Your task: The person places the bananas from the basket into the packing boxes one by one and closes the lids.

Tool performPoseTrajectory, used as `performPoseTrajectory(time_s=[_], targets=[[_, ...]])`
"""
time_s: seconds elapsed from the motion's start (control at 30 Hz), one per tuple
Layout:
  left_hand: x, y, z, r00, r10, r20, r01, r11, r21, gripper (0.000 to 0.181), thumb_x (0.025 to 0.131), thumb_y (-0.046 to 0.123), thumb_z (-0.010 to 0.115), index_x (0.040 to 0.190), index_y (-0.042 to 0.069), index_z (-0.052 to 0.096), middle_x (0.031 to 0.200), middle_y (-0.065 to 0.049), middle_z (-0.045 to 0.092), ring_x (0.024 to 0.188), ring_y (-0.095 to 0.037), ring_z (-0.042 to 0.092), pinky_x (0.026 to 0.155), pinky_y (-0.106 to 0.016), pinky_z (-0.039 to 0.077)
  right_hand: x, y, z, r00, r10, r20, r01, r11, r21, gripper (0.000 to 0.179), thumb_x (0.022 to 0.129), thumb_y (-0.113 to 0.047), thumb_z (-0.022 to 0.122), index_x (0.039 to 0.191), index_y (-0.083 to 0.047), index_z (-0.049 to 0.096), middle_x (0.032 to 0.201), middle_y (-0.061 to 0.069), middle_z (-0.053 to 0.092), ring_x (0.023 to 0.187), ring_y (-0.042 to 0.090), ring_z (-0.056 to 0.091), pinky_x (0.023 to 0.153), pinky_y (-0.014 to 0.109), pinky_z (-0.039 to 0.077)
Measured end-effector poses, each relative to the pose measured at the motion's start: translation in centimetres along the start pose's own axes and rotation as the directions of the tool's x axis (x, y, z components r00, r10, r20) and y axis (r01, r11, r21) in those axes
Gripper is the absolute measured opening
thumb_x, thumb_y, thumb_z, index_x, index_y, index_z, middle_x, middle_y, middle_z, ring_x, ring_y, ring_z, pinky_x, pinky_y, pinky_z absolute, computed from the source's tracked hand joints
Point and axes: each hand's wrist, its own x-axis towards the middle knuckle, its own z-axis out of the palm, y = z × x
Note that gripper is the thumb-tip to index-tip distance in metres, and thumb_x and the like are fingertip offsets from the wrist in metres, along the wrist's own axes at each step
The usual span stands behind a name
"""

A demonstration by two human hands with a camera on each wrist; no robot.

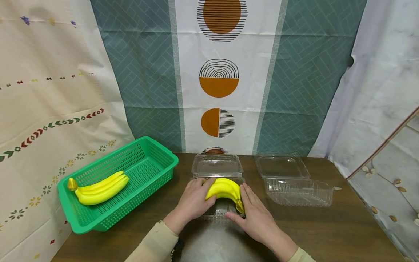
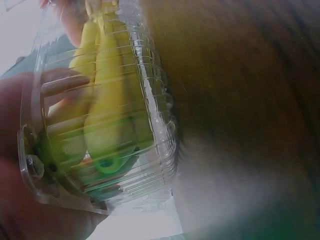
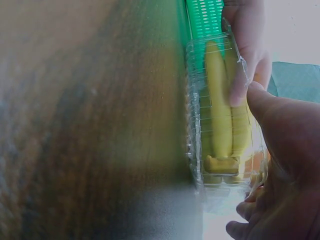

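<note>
A bunch of yellow bananas (image 1: 226, 187) lies curved inside a clear plastic clamshell box (image 1: 217, 214) whose lid is tipped back. My left hand (image 1: 196, 198) grips the left end of the bunch, with the thumb on the near side. At the stem end, my right hand (image 1: 256, 214) rests with straight fingers beside the bananas, its thumb apart over the near rim. Through the box wall, the left wrist view shows the banana tips (image 2: 107, 150); the right wrist view shows the left thumb (image 3: 239, 92) lying along the fruit.
On the left stands a green slotted basket (image 1: 144, 193) holding another bunch of bananas (image 1: 101, 189). A second clear clamshell box (image 1: 298, 193), its lid raised, sits to the right on the brown wooden table (image 1: 353, 233). Patterned cloth (image 1: 147, 72) hangs behind the table.
</note>
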Motion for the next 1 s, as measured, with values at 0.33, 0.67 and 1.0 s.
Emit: performPoseTrajectory(time_s=[0.33, 0.67, 1.0], targets=[[-0.14, 0.06, -0.12, 1.000, 0.018, 0.014, -0.018, 0.999, 0.049, 0.067, 0.103, 0.033, 0.076, 0.163, 0.013, 0.055, 0.131, -0.016, 0.065, 0.133, -0.040, 0.058, 0.124, -0.056, 0.035, 0.02, -0.02, 0.05, 1.000, -0.005, -0.004, 0.005, 1.000, -0.005, 0.116, 0.098, -0.075, 0.069, 0.176, -0.005, 0.021, 0.183, 0.015, 0.018, 0.166, 0.039, 0.025, 0.127, 0.062, 0.032], [-0.18, 0.04, -0.03, 0.999, 0.027, 0.040, -0.031, 0.996, 0.088, 0.069, 0.103, 0.034, 0.077, 0.165, 0.013, 0.052, 0.131, -0.014, 0.065, 0.130, -0.035, 0.061, 0.126, -0.055, 0.033, 0.00, -0.02, 0.07, 1.000, 0.002, -0.001, -0.002, 1.000, -0.001, 0.116, 0.098, -0.074, 0.070, 0.176, -0.005, 0.020, 0.183, 0.015, 0.017, 0.166, 0.039, 0.025, 0.127, 0.063, 0.031], [-0.22, 0.07, -0.03, 0.999, 0.028, 0.033, -0.031, 0.996, 0.083, 0.069, 0.104, 0.036, 0.077, 0.164, 0.014, 0.053, 0.140, -0.017, 0.063, 0.134, -0.036, 0.060, 0.126, -0.056, 0.033, 0.02, -0.01, 0.14, 1.000, 0.003, -0.006, -0.003, 1.000, -0.010, 0.116, 0.097, -0.075, 0.069, 0.176, -0.005, 0.021, 0.183, 0.016, 0.018, 0.165, 0.040, 0.026, 0.127, 0.063, 0.032]])
